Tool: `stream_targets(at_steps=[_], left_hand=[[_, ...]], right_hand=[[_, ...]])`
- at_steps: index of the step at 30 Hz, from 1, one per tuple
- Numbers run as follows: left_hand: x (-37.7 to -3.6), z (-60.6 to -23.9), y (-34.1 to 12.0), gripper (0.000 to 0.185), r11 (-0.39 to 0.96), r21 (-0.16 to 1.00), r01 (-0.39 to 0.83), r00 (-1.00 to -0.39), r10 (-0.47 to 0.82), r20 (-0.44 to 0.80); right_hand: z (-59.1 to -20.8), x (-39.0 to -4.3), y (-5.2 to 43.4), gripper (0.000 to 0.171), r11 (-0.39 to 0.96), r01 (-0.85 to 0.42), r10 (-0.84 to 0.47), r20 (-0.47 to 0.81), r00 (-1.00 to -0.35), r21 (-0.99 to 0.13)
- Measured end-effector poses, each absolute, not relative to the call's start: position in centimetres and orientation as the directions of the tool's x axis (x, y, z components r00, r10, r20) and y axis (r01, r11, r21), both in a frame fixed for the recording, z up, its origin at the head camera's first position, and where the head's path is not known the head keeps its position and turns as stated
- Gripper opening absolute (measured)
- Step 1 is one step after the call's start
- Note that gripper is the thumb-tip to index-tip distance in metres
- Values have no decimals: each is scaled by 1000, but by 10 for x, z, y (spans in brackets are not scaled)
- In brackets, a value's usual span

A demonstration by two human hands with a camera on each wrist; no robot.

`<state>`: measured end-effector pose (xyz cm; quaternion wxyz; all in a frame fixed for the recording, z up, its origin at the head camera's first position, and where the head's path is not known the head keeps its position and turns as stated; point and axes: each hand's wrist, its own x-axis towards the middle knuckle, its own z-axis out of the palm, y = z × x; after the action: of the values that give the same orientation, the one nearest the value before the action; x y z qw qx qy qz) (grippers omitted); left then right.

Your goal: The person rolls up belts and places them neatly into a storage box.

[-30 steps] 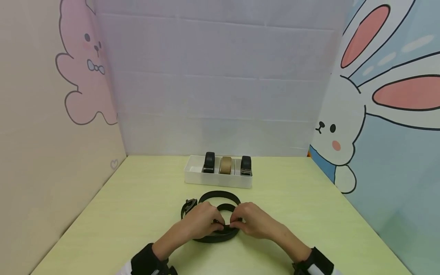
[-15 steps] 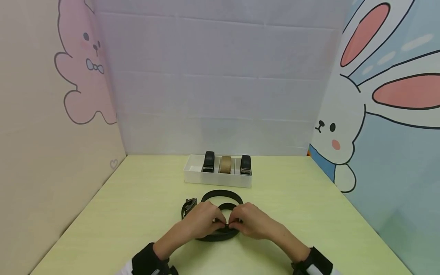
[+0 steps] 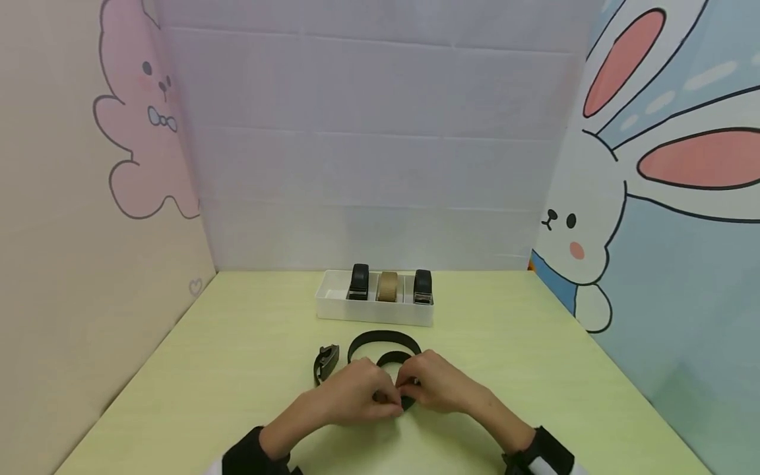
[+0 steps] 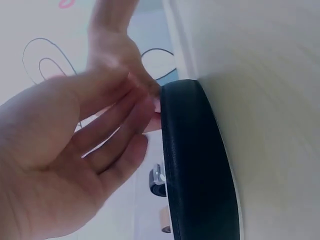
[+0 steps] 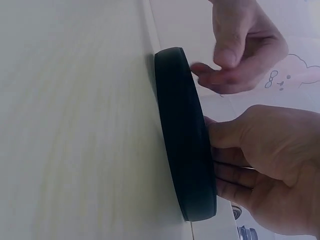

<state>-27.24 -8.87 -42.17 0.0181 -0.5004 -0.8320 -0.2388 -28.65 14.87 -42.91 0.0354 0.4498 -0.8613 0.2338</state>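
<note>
A black belt (image 3: 384,336) stands on edge on the table, loosely coiled, its buckle (image 3: 326,363) at the left end. My right hand (image 3: 438,382) pinches the inner turn at the coil's near right side; the outer turn partly hides its fingertips in the right wrist view. Close beside it, my left hand (image 3: 356,394) hovers over the near side of the coil and covers part of it in the head view. Its fingers are loosely bent, with nothing visible between them in the left wrist view, where the belt's outer band (image 4: 200,165) passes in front.
Behind the coil stands a white divided box (image 3: 374,311). It holds a rolled black belt (image 3: 359,282), a rolled tan belt (image 3: 387,287) and another rolled black belt (image 3: 423,286). Walls with cartoon drawings border the pale yellow table (image 3: 505,343) on both sides.
My left hand has come off the inner turn and moved slightly right and nearer to me. The right hand has stayed at the coil; the coil has barely shifted.
</note>
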Motion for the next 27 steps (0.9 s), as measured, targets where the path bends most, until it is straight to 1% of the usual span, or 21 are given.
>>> stream_targets(at_steps=[2,4,6,9,11,13,16,18,21,25,27], left_hand=[[-270,-422,-88,7,387,409,827,-495,846,199],[-269,-423,-86,6,396,418,818,-494,855,158],[-268,-425,-85,4,399,410,820,-494,855,157],[-268,-427,-83,10,407,362,839,-495,847,195],[-268,-428,-82,14,433,328,840,-514,828,224],[-268,-427,-82,16,476,301,827,-548,802,237],[-269,-424,-83,16,529,296,795,-596,771,224],[-269,-422,-85,14,542,302,784,-608,769,198],[-270,-417,-93,13,542,333,771,-609,781,139],[-275,-409,-112,18,556,365,747,-610,791,42],[-278,-404,-123,21,585,361,726,-626,780,-4]], right_hand=[[-429,-288,150,14,488,-787,-758,264,-597,-379],[-429,-288,151,13,488,-785,-758,260,-598,-382],[-429,-289,152,14,483,-785,-759,262,-596,-388],[-430,-289,152,17,476,-790,-758,274,-591,-387],[-430,-290,151,18,470,-794,-759,282,-587,-386],[-430,-290,151,17,467,-798,-760,289,-582,-380],[-430,-291,152,15,461,-802,-764,290,-577,-381],[-429,-291,152,13,460,-798,-765,283,-579,-389],[-427,-290,154,11,454,-798,-770,276,-575,-397],[-425,-292,159,9,450,-808,-774,285,-565,-379],[-426,-294,162,9,453,-811,-771,294,-565,-370]])
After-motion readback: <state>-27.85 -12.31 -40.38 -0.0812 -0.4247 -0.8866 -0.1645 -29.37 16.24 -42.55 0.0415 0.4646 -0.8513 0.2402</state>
